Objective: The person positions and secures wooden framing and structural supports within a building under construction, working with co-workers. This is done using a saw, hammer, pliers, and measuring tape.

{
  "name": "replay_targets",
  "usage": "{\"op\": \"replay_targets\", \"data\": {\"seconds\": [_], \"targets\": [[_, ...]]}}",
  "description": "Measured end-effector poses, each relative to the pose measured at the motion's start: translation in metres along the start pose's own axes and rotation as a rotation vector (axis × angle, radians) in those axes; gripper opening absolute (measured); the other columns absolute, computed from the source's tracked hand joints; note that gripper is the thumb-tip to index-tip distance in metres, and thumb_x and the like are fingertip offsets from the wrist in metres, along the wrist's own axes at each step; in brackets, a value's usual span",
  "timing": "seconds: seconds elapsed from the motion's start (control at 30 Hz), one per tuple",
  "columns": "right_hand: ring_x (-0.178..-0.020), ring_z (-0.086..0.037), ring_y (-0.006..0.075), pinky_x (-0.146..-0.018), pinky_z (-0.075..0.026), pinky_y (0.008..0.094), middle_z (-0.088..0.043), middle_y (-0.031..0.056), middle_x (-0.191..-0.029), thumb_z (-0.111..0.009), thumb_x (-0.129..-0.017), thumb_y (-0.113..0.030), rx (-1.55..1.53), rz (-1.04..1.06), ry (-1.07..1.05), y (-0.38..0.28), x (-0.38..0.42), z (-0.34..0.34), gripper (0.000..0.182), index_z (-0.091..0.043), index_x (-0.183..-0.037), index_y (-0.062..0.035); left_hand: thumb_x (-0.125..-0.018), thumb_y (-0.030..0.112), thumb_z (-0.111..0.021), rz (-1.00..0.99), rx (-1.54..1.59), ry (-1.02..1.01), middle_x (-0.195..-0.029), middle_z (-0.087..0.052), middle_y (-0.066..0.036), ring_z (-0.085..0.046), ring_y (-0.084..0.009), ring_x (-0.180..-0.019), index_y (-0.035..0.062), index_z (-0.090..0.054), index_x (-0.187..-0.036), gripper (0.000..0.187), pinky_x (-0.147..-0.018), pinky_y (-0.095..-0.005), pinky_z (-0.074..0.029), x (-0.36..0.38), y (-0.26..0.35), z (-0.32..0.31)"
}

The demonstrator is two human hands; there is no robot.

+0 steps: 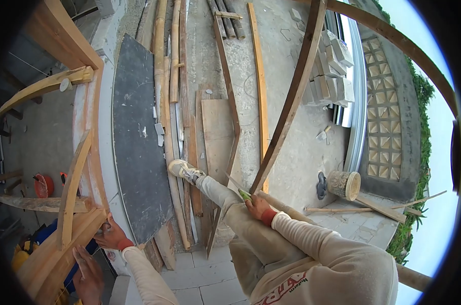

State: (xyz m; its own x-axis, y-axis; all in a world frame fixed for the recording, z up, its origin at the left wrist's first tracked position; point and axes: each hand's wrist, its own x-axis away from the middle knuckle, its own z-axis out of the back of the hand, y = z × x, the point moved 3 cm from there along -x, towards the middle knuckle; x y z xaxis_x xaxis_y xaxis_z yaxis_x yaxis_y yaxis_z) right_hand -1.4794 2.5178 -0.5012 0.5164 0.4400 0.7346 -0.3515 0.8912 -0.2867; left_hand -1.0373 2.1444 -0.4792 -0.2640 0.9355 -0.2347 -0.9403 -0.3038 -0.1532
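My left hand (112, 235), in a red cuff, is at the lower left with its fingers curled on the edge of a wooden frame (83, 226) set in the white wall opening. Another person's hand (88, 274) lies against the same timber from below. My right hand (260, 209) rests by my thigh, closed around a green-handled tool (244, 194) with a thin, tapering blade pointing away from me. Just beyond it stands a slanting dark timber (291, 107). My shoe (184, 170) is among planks on the floor.
A black board (139, 132) leans along the wall beside bamboo poles (160, 66) and planks. Pale blocks (334, 71) are stacked at the right, above a dirty bucket (343, 185). A curved wooden brace (74, 188) crosses the opening; a red bucket (44, 186) stands inside.
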Motion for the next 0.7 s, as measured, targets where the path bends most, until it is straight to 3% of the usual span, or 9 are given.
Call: {"op": "replay_targets", "data": {"seconds": [0.13,0.23,0.33,0.47,0.5,0.53,0.57,0.7], "targets": [[-0.099,-0.064,0.0508,-0.089,-0.05,0.0548,-0.067,0.0335,-0.101,-0.049,-0.099,-0.04,0.003,0.016,-0.006,-0.002,0.002,-0.002,0.045,-0.06,-0.107,0.0035,-0.077,0.084,-0.06,-0.024,-0.001,0.086,-0.12,-0.054,-0.01,-0.049,-0.0314,-0.114,0.0179,-0.083,-0.101,0.074,-0.096,-0.053,-0.041,0.0,-0.005,-0.007],[-0.099,-0.064,0.0507,-0.089,-0.05,0.0547,-0.067,0.0334,-0.101,-0.049,-0.099,-0.04,0.008,0.034,0.02,-0.003,0.004,-0.003,0.046,-0.059,-0.107,0.0041,-0.077,0.085,-0.057,-0.01,-0.01,0.028,-0.128,-0.053,-0.02,-0.049,-0.0364,-0.115,0.0203,-0.084,-0.097,0.073,-0.097,-0.0547,-0.041,-0.002,-0.006,-0.01],[-0.1,-0.064,0.0508,-0.088,-0.05,0.0546,-0.067,0.0332,-0.1,-0.049,-0.1,-0.039,0.007,0.034,0.026,-0.001,0.003,-0.004,0.044,-0.058,-0.108,0.0032,-0.077,0.085,-0.057,0.021,-0.001,-0.041,-0.13,-0.052,-0.021,-0.048,-0.0368,-0.117,0.0201,-0.084,-0.098,0.073,-0.099,-0.0546,-0.04,-0.002,-0.006,-0.008],[-0.101,-0.063,0.0516,-0.088,-0.049,0.0557,-0.066,0.033,-0.103,-0.052,-0.099,-0.041,0.014,0.001,0.028,0.002,0.001,-0.004,0.043,-0.062,-0.11,-0.0008,-0.075,0.08,-0.065,-0.014,0.091,0.104,-0.126,-0.055,-0.025,-0.044,-0.0446,-0.124,0.0179,-0.083,-0.096,0.068,-0.101,-0.0586,-0.035,0.0,-0.004,-0.006],[-0.1,-0.063,0.0518,-0.086,-0.05,0.0554,-0.067,0.0326,-0.102,-0.053,-0.099,-0.04,0.013,-0.003,0.059,-0.002,0.002,-0.002,0.042,-0.063,-0.106,-0.0001,-0.073,0.079,-0.067,0.008,0.047,0.019,-0.137,-0.049,-0.022,-0.044,-0.0408,-0.123,0.0196,-0.084,-0.097,0.066,-0.103,-0.0578,-0.036,0.0,-0.005,-0.006],[-0.096,-0.063,0.0523,-0.082,-0.05,0.0545,-0.066,0.0325,-0.098,-0.054,-0.099,-0.038,0.024,0.06,0.092,0.001,0.0,-0.005,0.039,-0.063,-0.101,0.0005,-0.071,0.078,-0.07,-0.008,0.08,0.083,-0.137,-0.048,-0.024,-0.043,-0.0428,-0.127,0.0191,-0.084,-0.094,0.064,-0.103,-0.0586,-0.036,0.0,-0.003,0.001],[-0.092,-0.063,0.0527,-0.077,-0.05,0.0539,-0.066,0.0319,-0.093,-0.053,-0.1,-0.035,0.026,0.175,0.11,0.002,-0.003,-0.006,0.037,-0.062,-0.099,0.0014,-0.069,0.077,-0.073,0.007,0.095,0.098,-0.139,-0.051,-0.027,-0.038,-0.0476,-0.134,0.0206,-0.083,-0.097,0.064,-0.106,-0.0609,-0.033,-0.001,-0.005,-0.003],[-0.088,-0.063,0.0516,-0.076,-0.049,0.0538,-0.066,0.0307,-0.088,-0.05,-0.101,-0.035,0.011,0.173,0.081,0.011,-0.01,-0.01,0.038,-0.06,-0.099,0.0021,-0.07,0.079,-0.071,0.038,0.161,-0.001,-0.141,-0.049,-0.028,-0.034,-0.0489,-0.139,0.0195,-0.082,-0.105,0.07,-0.114,-0.0626,-0.023,-0.003,-0.007,0.001]]}}
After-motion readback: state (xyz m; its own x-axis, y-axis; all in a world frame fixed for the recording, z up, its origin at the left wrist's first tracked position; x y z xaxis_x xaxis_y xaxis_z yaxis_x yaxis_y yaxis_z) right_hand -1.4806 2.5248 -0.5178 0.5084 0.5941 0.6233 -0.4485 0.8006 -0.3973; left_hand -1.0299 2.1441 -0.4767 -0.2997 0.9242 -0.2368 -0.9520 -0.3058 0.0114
